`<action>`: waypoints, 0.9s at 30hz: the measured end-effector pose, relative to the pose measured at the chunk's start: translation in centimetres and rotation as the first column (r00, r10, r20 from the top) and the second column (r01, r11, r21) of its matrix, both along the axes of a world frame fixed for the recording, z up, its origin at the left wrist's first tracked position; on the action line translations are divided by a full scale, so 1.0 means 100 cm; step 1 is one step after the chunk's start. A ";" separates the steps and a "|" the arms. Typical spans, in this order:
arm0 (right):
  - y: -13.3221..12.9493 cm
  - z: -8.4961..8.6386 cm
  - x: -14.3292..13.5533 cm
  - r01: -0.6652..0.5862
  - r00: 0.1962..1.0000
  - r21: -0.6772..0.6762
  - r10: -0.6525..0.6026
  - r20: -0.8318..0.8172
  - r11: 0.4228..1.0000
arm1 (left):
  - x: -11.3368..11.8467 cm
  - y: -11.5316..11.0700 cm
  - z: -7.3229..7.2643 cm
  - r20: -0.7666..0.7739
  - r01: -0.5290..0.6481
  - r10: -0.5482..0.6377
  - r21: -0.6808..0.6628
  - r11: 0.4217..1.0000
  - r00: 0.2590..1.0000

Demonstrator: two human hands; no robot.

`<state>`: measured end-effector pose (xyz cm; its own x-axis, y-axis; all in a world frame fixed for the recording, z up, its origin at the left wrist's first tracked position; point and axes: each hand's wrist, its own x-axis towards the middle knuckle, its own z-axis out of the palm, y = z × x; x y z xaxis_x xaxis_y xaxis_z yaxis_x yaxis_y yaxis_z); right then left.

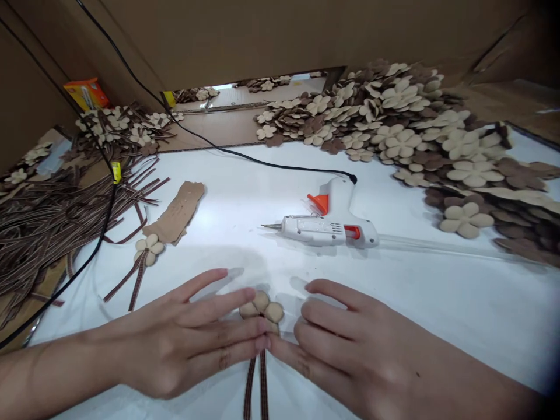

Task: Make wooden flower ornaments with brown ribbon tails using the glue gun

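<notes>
A beige five-petal fabric flower point(261, 301) with two brown stitched ribbon tails point(263, 382) lies on the white tabletop between my hands. My left hand point(192, 335) reaches in from the left, its index and middle fingertips closed down on the flower's lower centre. From the right, my right hand point(350, 344) meets it, index fingertip on the same lower petals and the other fingers curled. Both thumbs are hidden underneath. Beyond the hands, a white glue gun point(312, 229) with an orange trigger rests on its side, nozzle pointing left, a clear glue stick point(437, 246) in its back.
A finished-looking flower with ribbon tails point(149, 249) lies left, beside a torn cardboard piece point(179, 210). Loose brown ribbons point(65, 216) heap at far left. Beige and brown flower cutouts point(402, 143) pile at right. A black cable point(245, 157) crosses behind; cardboard walls point(262, 41) enclose the table.
</notes>
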<state>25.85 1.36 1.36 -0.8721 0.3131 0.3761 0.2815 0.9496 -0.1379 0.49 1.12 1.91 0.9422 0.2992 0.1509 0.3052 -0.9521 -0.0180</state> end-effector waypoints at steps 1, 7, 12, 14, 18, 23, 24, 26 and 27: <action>0.001 0.000 0.000 0.009 1.000 -0.020 -0.009 0.001 1.000 | 0.001 -0.001 0.000 -0.001 -0.001 0.001 0.005 1.000 1.000; 0.002 -0.004 0.001 0.026 1.000 -0.079 -0.026 -0.005 0.997 | 0.001 -0.002 -0.002 0.029 -0.023 0.025 -0.053 0.998 0.999; 0.003 -0.007 0.001 0.012 1.000 -0.080 -0.013 -0.007 0.997 | -0.002 0.001 -0.002 0.024 -0.013 0.015 -0.081 0.997 1.000; 0.004 -0.006 0.001 0.003 1.000 -0.080 -0.003 -0.004 0.997 | -0.003 0.001 -0.002 0.025 -0.002 0.004 -0.077 0.997 1.000; 0.006 -0.006 0.001 -0.004 1.000 -0.095 0.004 0.005 0.995 | -0.002 -0.001 -0.001 0.021 0.002 -0.001 -0.054 0.999 1.000; 0.005 -0.006 0.001 0.010 1.000 -0.118 -0.009 0.006 0.993 | 0.001 -0.003 -0.001 0.000 -0.012 0.012 -0.028 1.000 1.000; 0.006 -0.006 0.000 0.011 1.000 -0.116 -0.010 0.006 0.993 | 0.001 -0.004 -0.001 -0.007 -0.012 0.012 -0.019 1.000 1.000; 0.006 -0.006 0.000 0.013 1.000 -0.110 -0.013 0.003 0.994 | 0.002 -0.005 -0.002 -0.027 -0.014 0.014 0.000 1.000 1.000; 0.006 -0.006 0.000 0.016 1.000 -0.108 -0.016 0.000 0.994 | 0.003 -0.005 -0.002 -0.038 -0.016 0.016 0.009 1.000 0.999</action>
<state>25.85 1.94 0.72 -0.8664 0.3661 0.3397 0.2968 0.9245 -0.2392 0.74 0.59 1.68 0.9423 0.3131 0.1182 0.3194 -0.9468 -0.0385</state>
